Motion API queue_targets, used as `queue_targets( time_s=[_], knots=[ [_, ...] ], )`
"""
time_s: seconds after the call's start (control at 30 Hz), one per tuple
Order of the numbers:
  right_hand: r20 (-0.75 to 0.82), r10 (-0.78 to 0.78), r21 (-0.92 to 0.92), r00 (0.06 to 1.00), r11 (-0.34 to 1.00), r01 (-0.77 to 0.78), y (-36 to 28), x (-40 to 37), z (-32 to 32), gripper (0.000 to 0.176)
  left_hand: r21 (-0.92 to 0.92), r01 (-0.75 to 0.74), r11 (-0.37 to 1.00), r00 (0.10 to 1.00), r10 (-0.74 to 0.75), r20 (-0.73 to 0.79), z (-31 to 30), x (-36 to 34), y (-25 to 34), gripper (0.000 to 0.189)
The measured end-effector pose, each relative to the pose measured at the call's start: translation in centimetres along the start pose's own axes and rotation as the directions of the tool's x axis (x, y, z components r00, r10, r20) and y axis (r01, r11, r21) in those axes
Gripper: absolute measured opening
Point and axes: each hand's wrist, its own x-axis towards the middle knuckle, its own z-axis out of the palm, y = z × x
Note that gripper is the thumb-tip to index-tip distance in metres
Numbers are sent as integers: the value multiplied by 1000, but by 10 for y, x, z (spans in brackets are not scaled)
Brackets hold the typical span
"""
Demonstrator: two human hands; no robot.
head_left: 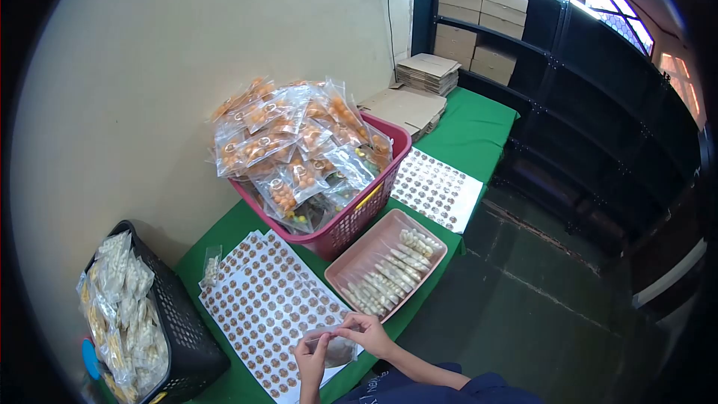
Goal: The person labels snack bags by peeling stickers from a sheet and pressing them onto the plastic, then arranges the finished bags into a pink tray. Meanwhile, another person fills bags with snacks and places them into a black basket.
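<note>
A clear plastic bag (340, 352) is held between my two hands, over the lower edge of the sticker sheets (262, 299). My left hand (310, 355) pinches its left side between thumb and fingers. At its upper right edge, my right hand (364, 333) is closed on the bag. Nothing can be made out inside the bag. Just beyond my right hand sits a pink tray (340, 275) with several thin packs of cream-coloured pieces (389, 277) in a row. A small filled packet (212, 265) lies at the upper left of the sheets.
Behind the tray, a pink basket (351, 232) is heaped with bags of orange items (277, 135). A black basket (191, 337) of pale packets stands left. More stickers (441, 187) and flattened cardboard (407, 108) lie on the green cloth (479, 123). Dark shelves (553, 52) stand right.
</note>
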Motion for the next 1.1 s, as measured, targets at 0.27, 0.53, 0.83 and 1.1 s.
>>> queue_targets(
  time_s=[0.27,0.53,0.83,1.1],
  knots=[
    [77,205,113,976,970,-213,-9,9,-34,14,-149,-11,989,981,-18,-191,44,1,-9,13],
    [-33,150,103,988,984,-146,30,18,-46,28,-130,94,987,993,-101,-53,47,-7,-5,42],
    [229,275,-218,934,949,-226,9,4,-81,40,-479,55,876,973,-156,-173,47,24,-21,35],
    [341,337,-300,878,924,-238,22,27,-89,47,-635,-34,772,909,-241,-341,53,45,-29,35]
  ],
)
